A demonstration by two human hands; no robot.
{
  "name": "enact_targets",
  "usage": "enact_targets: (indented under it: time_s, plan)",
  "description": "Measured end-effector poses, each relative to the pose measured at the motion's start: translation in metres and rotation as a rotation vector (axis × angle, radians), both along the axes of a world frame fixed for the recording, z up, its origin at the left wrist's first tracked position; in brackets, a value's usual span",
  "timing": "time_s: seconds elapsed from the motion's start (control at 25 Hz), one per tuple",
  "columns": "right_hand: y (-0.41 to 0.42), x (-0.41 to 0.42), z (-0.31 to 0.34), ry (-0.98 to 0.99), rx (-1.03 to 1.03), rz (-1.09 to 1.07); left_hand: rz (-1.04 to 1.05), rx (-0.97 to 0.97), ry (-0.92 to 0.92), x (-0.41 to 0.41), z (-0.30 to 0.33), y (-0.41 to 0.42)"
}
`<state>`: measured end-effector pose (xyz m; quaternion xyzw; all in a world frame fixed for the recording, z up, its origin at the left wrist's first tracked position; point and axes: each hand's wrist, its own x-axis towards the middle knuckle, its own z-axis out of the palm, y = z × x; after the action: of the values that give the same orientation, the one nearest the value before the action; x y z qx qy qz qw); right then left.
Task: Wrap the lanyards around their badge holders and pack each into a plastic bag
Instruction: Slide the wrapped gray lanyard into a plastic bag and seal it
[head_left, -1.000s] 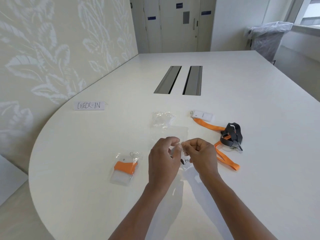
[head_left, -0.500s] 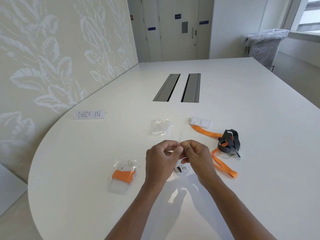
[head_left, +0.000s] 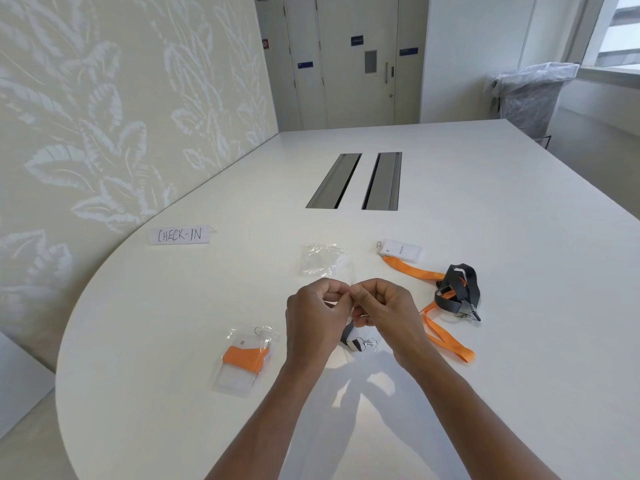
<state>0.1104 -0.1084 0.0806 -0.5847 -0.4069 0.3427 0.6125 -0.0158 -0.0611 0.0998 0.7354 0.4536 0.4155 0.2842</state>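
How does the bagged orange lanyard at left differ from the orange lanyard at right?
The bagged orange lanyard is wound tight around its badge holder; the loose orange lanyard trails unwound across the table.
The bagged one sits inside a clear plastic bag; the loose one is uncovered.
The bagged one lies alone; the loose one runs under a grey lanyard.
Both are orange straps and lie flat on the table.
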Motion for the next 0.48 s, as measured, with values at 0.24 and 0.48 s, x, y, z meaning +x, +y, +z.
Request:
enact_targets:
  time_s: [0.24, 0.48]
  plan:
    - [0.0004, 0.0027, 0.0010, -0.078, -0.036, -0.083, 0.015, 0.036, 0.043, 0.0010, 0.0005, -0.0021]
    - [-0.0029, 0.0001, 0.0019, -0.237, -0.104, -0.119, 0.040, 0.066, 0.095, 0.0056, 0.0014, -0.0057]
